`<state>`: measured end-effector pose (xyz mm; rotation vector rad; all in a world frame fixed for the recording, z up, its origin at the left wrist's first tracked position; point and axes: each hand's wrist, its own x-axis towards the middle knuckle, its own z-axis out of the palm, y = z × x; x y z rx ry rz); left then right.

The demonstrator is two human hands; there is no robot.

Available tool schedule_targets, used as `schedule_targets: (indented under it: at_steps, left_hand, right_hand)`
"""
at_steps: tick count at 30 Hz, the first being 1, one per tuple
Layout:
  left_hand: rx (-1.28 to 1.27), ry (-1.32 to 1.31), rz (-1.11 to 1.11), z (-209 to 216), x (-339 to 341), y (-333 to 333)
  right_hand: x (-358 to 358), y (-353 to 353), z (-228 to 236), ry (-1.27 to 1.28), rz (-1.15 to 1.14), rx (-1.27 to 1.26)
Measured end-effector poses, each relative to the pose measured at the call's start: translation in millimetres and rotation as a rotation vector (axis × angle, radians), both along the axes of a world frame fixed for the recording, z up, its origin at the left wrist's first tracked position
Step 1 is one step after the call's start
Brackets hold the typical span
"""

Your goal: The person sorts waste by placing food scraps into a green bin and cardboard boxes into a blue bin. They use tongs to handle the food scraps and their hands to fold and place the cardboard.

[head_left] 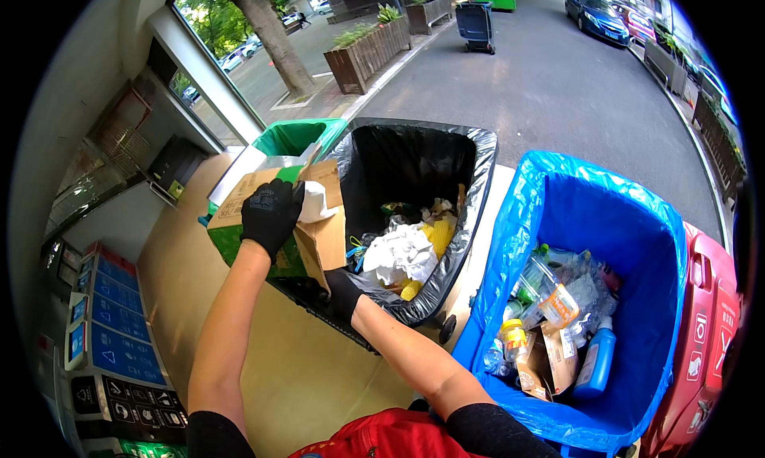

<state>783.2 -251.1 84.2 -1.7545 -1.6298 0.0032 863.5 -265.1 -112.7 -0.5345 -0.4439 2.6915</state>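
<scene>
A brown and green cardboard box (331, 211) is tilted over the left rim of the black-lined bin (398, 159), its flaps hanging open and something white showing inside. My left hand (271, 215), in a black glove, grips the box from above. Lower down, my right hand (343, 294), gloved too, is closed at the box's bottom corner; its fingertips are partly hidden. In the black-lined bin lie crumpled white paper (398, 255), yellow foam netting (438, 235) and other scraps.
At the right stands a blue-lined bin (621, 211) with plastic bottles, a blue bottle (594, 362) and cardboard pieces. Beside it is a red bin (705, 338). A green bin (299, 135) stands behind the box. Farther off, a dark wheeled bin (476, 27) stands on the road.
</scene>
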Motion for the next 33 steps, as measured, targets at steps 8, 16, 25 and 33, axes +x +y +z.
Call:
schedule_targets:
  at_steps: [8,16,25,33]
  left_hand:
    - [-0.004,-0.204,-0.029,-23.9,10.4,-0.5]
    - [0.094,0.053,-0.159,29.7,63.5,1.9]
    - [-0.278,-0.190,0.225,4.8,66.9,33.0]
    - [-0.087,-0.330,0.244,-69.5,21.4,26.2]
  right_hand:
    - [6.9,-2.4,-2.6,0.267,0.128,-0.054]
    - [20.1,-4.1,7.4,0.292,-0.058,-0.113]
    - [32.5,-21.7,12.9,0.293,0.139,-0.133]
    - [64.1,-33.6,25.7,0.570,0.232,-0.135]
